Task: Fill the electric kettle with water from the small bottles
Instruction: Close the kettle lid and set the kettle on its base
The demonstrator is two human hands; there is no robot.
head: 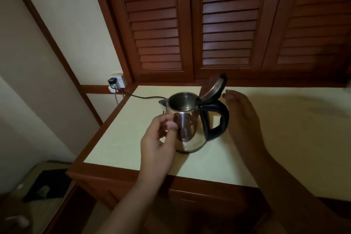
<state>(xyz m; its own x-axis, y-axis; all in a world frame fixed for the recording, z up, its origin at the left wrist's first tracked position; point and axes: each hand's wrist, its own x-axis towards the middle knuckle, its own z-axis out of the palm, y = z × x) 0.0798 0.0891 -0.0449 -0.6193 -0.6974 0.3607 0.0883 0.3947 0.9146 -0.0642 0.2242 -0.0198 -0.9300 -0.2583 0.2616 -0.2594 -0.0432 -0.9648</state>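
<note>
The left hand [161, 136], fingers loosely curled, seems to steady the shiny steel electric kettle [187, 129] on the cream-topped table [123, 135], its hinged lid [212, 87] raised ready for water, while the right hand [242, 114] hangs spread beside the kettle's black handle [221, 119].

kettle body [190, 131]: polished metal, mirror-glossy, smooth | handle [224, 118]: black plastic, slight sheen | lid [214, 86]: dull metal underside, black plastic rim | countertop [284, 148]: pale, matt, smooth | edging [106, 175], louvred doors [228, 24]: reddish-brown wood, satin varnish
</note>
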